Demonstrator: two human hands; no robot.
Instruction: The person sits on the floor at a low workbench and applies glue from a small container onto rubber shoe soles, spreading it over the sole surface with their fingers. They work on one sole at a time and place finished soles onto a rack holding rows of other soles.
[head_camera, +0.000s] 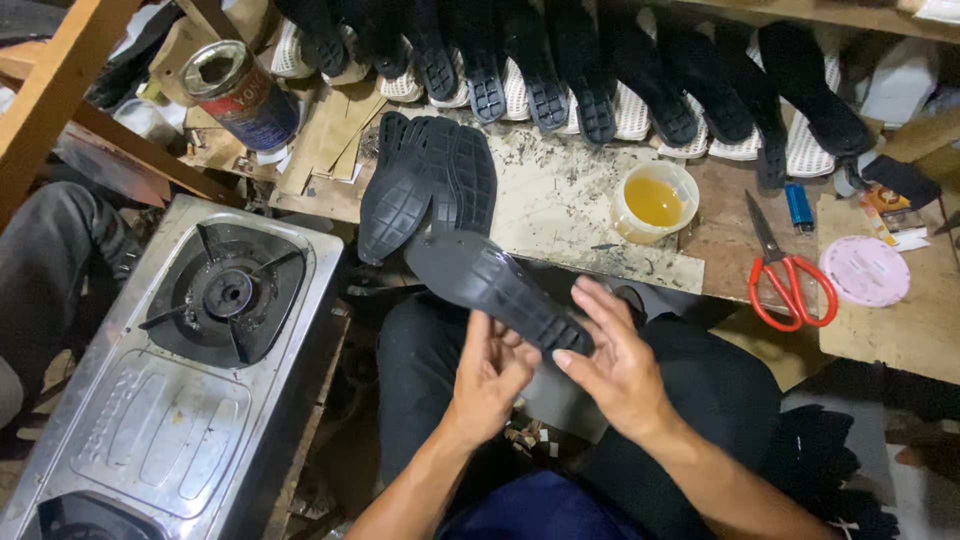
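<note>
Holding a black moulded rubber shoe sole (495, 290) tread-up over my lap, heel end toward me, toe pointing at the bench. My left hand (490, 375) has fingers curled under the heel end, closed on it. My right hand (615, 360) is mostly spread, fingertips pressing the heel edge from the side, thumb under; more steadying than gripping.

No glue visible on this sole from the tread side; underside hidden, can't tell its state.

Just past the toe, a short stack of matching black soles (425, 180) lies on the stained cardboard bench top (580, 210), so several are waiting or handled, can't tell which. A row of black shoe uppers with white mesh linings (600, 90) stands along the back of the bench. My read: early to middle of a batch, most pairs not yet joined.

A round plastic tub of yellow liquid (655, 200) sits right of the stack. Further right, red-handled scissors (785, 275), a blue lighter (798, 205), a pink round lid (865, 270). Left of my knees, a steel gas stove (190, 370), burner unlit. A metal can (240, 95) lies tipped at the far left.
</note>
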